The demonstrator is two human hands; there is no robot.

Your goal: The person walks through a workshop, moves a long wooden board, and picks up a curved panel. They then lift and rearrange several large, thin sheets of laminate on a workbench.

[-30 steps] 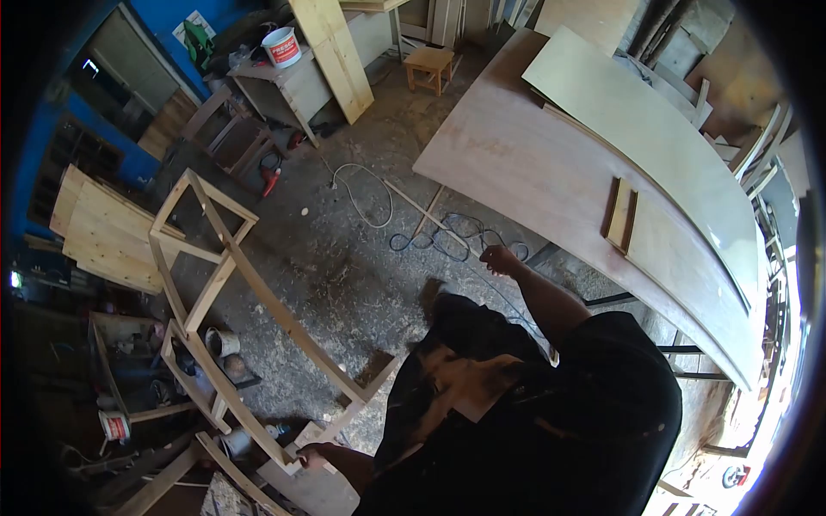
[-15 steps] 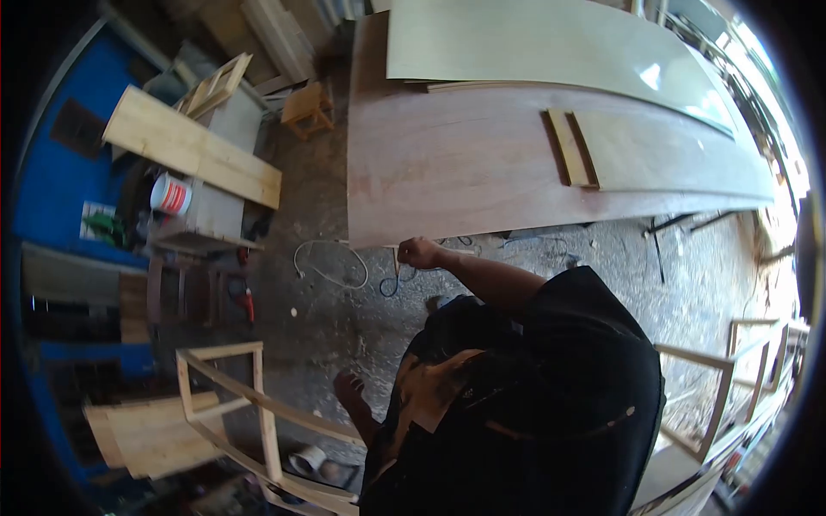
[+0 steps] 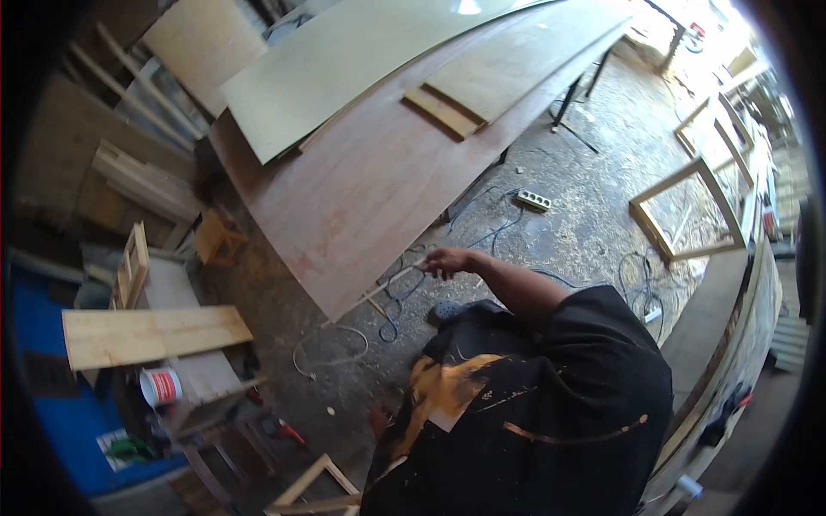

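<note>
My right hand [image 3: 446,262] reaches out beside the near edge of a big plywood sheet [image 3: 344,215], its fingers loosely apart and pointing down. I see nothing held in it. A thin pale strip [image 3: 379,292] runs along the sheet's edge close to the fingertips; contact cannot be made out. Below the hand, a blue cable or hose [image 3: 391,310] lies looped on the floor, with a pale cable [image 3: 331,361] to its left. Of my left hand [image 3: 379,420], only a dark part shows beside my shirt; its fingers are hidden.
A cream panel [image 3: 344,77] and a smaller board with a wooden strip [image 3: 443,112] lie on the plywood. A power strip [image 3: 533,200] rests on the dusty floor. Wooden frames [image 3: 688,206] stand at right. At left are a long board [image 3: 155,335], white bucket [image 3: 161,387] and stool [image 3: 218,238].
The view has turned, so the plywood now slants and the right-hand frames and power strip show more. My right hand's fingers have loosened from a closed shape. My left hand is mostly hidden now.
</note>
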